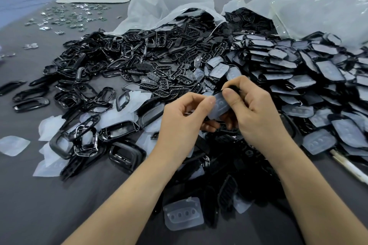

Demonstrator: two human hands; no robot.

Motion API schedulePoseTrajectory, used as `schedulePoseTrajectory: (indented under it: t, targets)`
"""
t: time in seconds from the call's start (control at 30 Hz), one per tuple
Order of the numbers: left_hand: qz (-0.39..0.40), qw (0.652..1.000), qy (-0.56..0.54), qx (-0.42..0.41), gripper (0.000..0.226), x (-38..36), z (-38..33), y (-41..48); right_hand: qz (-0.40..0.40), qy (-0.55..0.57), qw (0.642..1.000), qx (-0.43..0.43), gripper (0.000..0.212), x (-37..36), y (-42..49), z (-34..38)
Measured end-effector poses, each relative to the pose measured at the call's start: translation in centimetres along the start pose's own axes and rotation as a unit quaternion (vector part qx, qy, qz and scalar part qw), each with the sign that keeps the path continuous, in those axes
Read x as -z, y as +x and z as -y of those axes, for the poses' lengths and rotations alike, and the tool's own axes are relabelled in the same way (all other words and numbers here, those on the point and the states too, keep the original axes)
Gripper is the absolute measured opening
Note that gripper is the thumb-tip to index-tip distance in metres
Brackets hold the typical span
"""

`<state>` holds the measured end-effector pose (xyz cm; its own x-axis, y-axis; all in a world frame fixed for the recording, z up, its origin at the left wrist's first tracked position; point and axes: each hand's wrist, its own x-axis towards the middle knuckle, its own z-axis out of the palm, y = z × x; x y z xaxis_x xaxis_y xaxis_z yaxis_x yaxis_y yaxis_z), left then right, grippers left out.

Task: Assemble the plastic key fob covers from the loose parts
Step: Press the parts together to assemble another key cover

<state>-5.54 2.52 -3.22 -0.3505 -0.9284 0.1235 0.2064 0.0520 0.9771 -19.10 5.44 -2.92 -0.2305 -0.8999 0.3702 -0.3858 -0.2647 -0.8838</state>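
**Q:** Lay of the bench, big to small?

**Me:** Grey table runs the whole frame. Two clear plastic bags lie slumped open along the top, centre and right. Three heaps spill from them. The black frames are at left, the black button inserts at upper centre, and the stacked pad-backed covers at right. Each heap is far too many to count. Small shiny metal bits are scattered at upper left, also uncounted.

**Q:** Hands?

**Me:** Both are up at mid-frame, working one piece. My left hand pinches the left edge of a clear pad between thumb and forefinger. My right hand is curled round its upper right, thumb pressed on the face. Something black sits behind the pad under my right fingers. I cannot tell which part it is.

**Q:** How does the pad lie?

**Me:** It is between the two hands and touching both, so neither is nearer. Its long axis runs lower left to upper right, face toward me. I judge the next move is seating the pad against that black part, so the two outlines need lining up.

**Q:** Count in hand?

**Me:** One pad. One spare pad lies flat at bottom centre between my forearms.
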Motion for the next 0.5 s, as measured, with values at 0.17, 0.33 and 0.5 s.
schedulePoseTrajectory:
  t: [0.17, 0.33, 0.5]
  targets:
    - [-0.001, 0.999, 0.03, -0.031, 0.017, -0.01, 0.21, -0.04, 0.012, 0.132, 0.989, -0.066, 0.037, 0.11, 0.04, 0.23]
    - [-0.006, 0.999, 0.017, -0.038, 0.018, 0.04, 0.26, 0.05, 0.037, 0.164, 0.981, -0.097, 0.045, 0.35, 0.04, 0.34]
    - [-0.011, 0.998, 0.036, -0.051, 0.018, -0.03, 0.38, 0.0, 0.028, 0.13, 0.988, -0.077, 0.024, 0.36, -0.06, 0.03]
